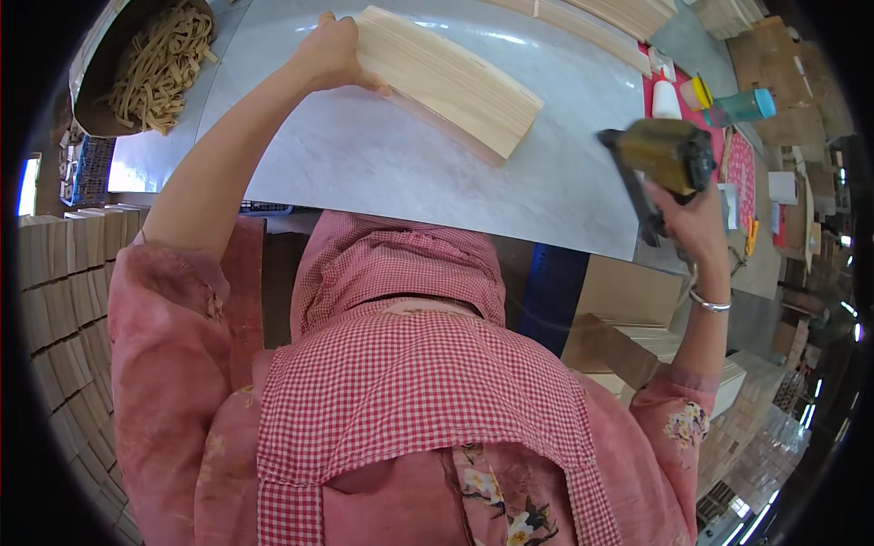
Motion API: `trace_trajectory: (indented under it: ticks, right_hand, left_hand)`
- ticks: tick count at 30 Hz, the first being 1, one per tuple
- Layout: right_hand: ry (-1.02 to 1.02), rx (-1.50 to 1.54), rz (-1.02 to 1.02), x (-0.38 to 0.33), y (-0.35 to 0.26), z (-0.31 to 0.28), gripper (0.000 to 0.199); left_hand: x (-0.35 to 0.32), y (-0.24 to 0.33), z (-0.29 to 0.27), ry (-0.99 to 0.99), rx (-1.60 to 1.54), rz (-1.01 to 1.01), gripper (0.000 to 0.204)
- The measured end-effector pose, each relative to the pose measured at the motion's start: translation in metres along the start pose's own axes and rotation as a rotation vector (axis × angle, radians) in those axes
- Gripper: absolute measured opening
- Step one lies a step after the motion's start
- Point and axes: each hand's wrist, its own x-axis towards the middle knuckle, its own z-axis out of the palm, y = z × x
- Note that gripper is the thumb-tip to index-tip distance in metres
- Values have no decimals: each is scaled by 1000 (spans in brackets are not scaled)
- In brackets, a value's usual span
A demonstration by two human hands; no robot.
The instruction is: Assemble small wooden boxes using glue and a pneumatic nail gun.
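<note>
My left hand (pixel 333 55) is closed around the left end of a long, pale wooden box (pixel 451 77) on the table. The box lies at a slant, its broad smooth face up and a narrow side toward me. Its underside is hidden. In my right hand (pixel 694 223) is a nail gun (pixel 663 156) with a yellowish-brown body and black parts, slightly blurred. It is raised near the table's right edge, apart from the box.
A grey-white table (pixel 309 164) spans the front. A bin (pixel 96 100) of tan strips stands far left. Wooden strips (pixel 583 32) lie at the back right, near a white glue bottle (pixel 665 96) and a teal bottle (pixel 751 106). Wooden pieces (pixel 73 264) are stacked at left.
</note>
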Motion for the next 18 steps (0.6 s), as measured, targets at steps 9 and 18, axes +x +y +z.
trace_trajectory:
  ticks: [9,18]
  right_hand:
    - [-333,159,-323,2,-66,26,38]
    - [-370,79,-358,13,-68,33,37]
  left_hand:
    - [-1,8,-2,44,3,-20,97]
    - [-1,9,0,32,16,-51,99]
